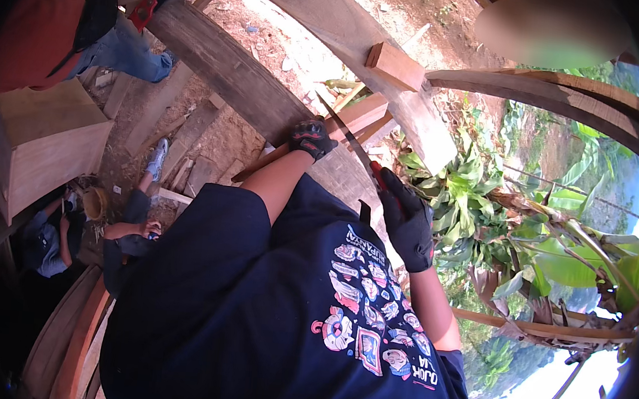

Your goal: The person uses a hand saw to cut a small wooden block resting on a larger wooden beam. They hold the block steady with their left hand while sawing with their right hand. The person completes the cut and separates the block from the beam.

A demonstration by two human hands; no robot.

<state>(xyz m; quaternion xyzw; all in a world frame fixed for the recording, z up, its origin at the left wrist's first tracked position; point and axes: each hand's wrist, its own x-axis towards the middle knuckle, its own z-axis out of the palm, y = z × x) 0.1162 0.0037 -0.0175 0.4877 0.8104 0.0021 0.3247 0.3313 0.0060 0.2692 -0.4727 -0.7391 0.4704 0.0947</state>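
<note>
My right hand (406,220), in a black glove, is closed round the red and black handle of a hand saw (346,132). The saw's long dark blade slants up and left across a reddish-brown piece of timber (361,114). My left hand (312,137), in a black glove with red marks, is curled over the near left end of that timber, to the left of the blade. Beneath both lies a wide weathered plank (225,68). How deep the blade sits in the wood cannot be made out.
A short wood block (395,66) rests on another wide board (348,25) ahead. At left, a person in an orange top (28,34) stands near a second red-handled saw (145,9) and a wooden box (54,141). Someone sits lower left. Leafy plants (452,187) grow at right.
</note>
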